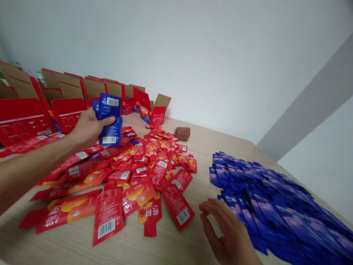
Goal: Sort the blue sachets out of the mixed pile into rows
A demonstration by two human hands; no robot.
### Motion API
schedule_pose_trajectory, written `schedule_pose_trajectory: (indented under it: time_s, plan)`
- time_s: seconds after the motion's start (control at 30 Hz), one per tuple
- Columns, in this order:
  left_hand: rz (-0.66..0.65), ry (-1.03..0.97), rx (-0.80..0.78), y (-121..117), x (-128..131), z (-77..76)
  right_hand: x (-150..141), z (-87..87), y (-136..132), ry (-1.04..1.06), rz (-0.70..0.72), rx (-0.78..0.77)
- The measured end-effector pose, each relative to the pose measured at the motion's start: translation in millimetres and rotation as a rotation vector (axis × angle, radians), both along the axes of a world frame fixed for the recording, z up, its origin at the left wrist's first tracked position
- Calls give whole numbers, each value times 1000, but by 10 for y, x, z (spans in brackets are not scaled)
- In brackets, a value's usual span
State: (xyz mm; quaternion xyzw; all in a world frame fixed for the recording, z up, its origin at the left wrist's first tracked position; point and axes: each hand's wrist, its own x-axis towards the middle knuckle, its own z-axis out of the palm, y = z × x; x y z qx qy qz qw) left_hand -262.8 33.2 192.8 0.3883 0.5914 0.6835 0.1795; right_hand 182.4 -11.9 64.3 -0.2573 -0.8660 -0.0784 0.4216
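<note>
My left hand (87,129) is raised over the table and grips a small stack of blue sachets (109,118), their barcode labels facing me. Below it spreads a wide heap of red and orange sachets (132,176). My right hand (226,232) hovers low over the wooden table (165,246), fingers apart and holding nothing, right at the near left edge of a big pile of blue and purple sachets (275,209).
A row of open red cardboard boxes (66,106) with brown flaps lines the far left edge by the white wall. One small open box (154,110) stands apart. A folded brown cloth (182,133) lies behind the red heap.
</note>
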Motion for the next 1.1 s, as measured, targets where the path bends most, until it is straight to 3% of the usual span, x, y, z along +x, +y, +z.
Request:
schedule_pose_trajectory:
  time_s: [0.1, 0.2, 0.33, 0.4, 0.47, 0.53, 0.67, 0.77, 0.87, 0.93, 1.1]
  plan:
    - [-143, -290, 55, -94, 818, -94, -350, 213, -66, -10, -31, -75]
    - [-284, -524, -23, -262, 1564, -307, -723, 334, -85, -118, -101, 62]
    - [-385, -739, -164, -413, 2075, -544, -895, 322, -39, -236, -109, 222]
    - [-386, -803, -195, -412, 2133, -588, -838, 283, -13, -187, -85, 228]
    - [-364, -845, -198, -382, 2126, -596, -768, 238, 10, -40, -49, 119]
    - [-344, -868, -187, -352, 2109, -596, -742, 190, 26, 229, -13, -138]
    - [-369, -850, -135, -369, 2129, -633, -827, 105, 40, 837, 44, -845]
    - [-410, -811, -135, -420, 2146, -706, -881, 84, 45, 954, 122, -1118]
    - [-395, -783, -165, -449, 2139, -769, -877, 98, 48, 833, 171, -1227]
    - [-382, -772, -184, -458, 2141, -777, -859, 123, 38, 719, 98, -1193]
    - [-351, -717, -241, -502, 2194, -760, -805, 246, -27, 322, -224, -728]
